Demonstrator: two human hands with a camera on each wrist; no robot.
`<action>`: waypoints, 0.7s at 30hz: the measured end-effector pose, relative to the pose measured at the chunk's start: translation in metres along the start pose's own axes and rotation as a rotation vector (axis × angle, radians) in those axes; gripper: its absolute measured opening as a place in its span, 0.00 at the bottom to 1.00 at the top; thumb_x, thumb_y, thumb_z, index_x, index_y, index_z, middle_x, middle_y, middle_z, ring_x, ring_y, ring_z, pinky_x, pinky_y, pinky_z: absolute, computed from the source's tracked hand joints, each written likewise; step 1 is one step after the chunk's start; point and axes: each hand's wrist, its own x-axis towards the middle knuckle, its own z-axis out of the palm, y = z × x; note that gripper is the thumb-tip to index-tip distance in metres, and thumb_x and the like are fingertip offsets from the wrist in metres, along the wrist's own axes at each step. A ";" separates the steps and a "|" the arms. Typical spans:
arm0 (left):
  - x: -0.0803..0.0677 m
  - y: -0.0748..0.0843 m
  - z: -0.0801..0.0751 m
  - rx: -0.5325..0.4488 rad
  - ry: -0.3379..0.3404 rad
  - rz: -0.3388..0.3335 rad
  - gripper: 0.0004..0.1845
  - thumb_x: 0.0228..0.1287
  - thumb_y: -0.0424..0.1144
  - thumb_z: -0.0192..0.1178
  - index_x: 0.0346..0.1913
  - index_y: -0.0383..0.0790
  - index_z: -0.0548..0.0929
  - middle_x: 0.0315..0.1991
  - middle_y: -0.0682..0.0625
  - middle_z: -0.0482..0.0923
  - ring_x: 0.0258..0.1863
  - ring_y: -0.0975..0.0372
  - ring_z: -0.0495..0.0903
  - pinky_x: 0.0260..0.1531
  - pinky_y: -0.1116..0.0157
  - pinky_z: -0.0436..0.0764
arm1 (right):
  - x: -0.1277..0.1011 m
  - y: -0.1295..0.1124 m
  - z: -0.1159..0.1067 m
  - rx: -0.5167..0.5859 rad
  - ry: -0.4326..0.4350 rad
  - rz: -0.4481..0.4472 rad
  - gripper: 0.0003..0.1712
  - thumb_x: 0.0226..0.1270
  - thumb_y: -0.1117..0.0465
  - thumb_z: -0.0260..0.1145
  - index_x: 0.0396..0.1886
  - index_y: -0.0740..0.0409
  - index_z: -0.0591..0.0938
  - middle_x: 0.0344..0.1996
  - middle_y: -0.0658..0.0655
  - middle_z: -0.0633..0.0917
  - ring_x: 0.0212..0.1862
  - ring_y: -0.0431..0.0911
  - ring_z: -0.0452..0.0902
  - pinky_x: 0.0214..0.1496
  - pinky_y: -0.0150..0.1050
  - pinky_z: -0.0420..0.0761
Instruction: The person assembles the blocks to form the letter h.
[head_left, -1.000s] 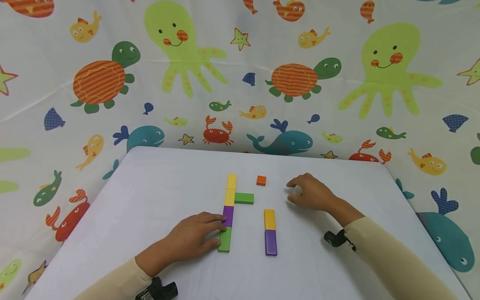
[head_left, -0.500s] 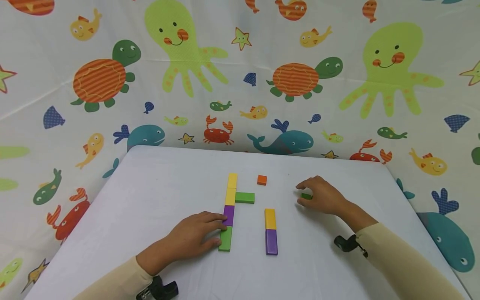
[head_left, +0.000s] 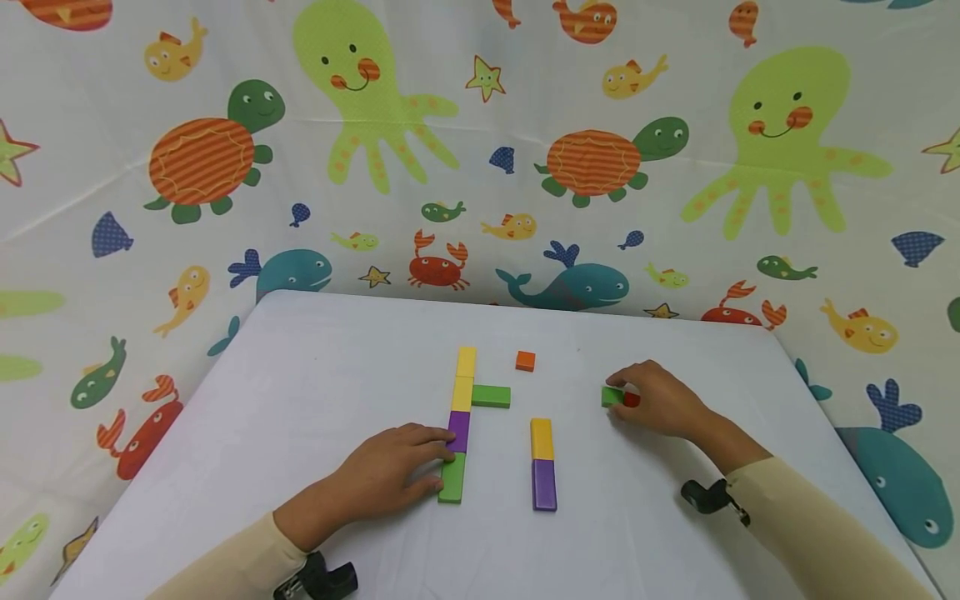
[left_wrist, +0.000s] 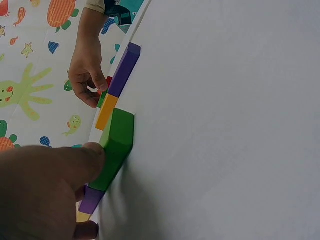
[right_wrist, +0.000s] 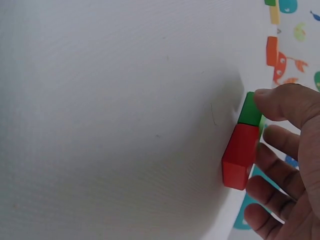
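My left hand (head_left: 386, 475) rests with extended fingers along the left side of a block column, touching its purple block (head_left: 459, 432) and the green block (head_left: 452, 477) below. Two yellow blocks (head_left: 463, 393) continue the column upward. From the lower yellow one, another green block (head_left: 491, 397) sticks out rightward. On the right, thumb and index finger of my right hand (head_left: 663, 404) pinch a small green block (head_left: 611, 397). A red block (right_wrist: 239, 157) lies end to end with it, partly under that hand in the head view.
Between the hands, a yellow block (head_left: 542, 439) and a purple block (head_left: 544, 485) lie end to end. Farther back sits a small orange block (head_left: 526, 361). The white table (head_left: 337, 358) meets a cloth with printed sea animals (head_left: 450, 125).
My right hand has moved rightward and slightly down, uncovering the small green block and part of the red one, and has closed on the green block. The left hand stays put.
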 end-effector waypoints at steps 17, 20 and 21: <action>-0.001 0.002 -0.001 -0.001 0.004 0.001 0.16 0.68 0.51 0.68 0.56 0.54 0.85 0.66 0.57 0.76 0.65 0.59 0.74 0.62 0.54 0.77 | 0.006 -0.007 -0.001 0.002 0.020 -0.035 0.26 0.60 0.53 0.79 0.57 0.53 0.86 0.50 0.53 0.86 0.57 0.54 0.74 0.55 0.54 0.83; -0.001 0.002 0.000 -0.004 0.006 0.002 0.16 0.68 0.51 0.68 0.56 0.54 0.84 0.67 0.57 0.76 0.65 0.59 0.74 0.62 0.54 0.77 | 0.013 -0.015 -0.002 0.003 0.025 -0.048 0.26 0.60 0.51 0.78 0.57 0.53 0.86 0.50 0.52 0.86 0.57 0.54 0.75 0.57 0.55 0.81; -0.001 0.003 0.000 -0.004 0.007 0.002 0.16 0.68 0.50 0.68 0.56 0.54 0.84 0.67 0.57 0.76 0.65 0.59 0.74 0.62 0.54 0.77 | 0.015 -0.017 -0.002 0.003 0.024 -0.051 0.26 0.61 0.50 0.78 0.57 0.53 0.86 0.50 0.52 0.86 0.57 0.54 0.75 0.58 0.56 0.81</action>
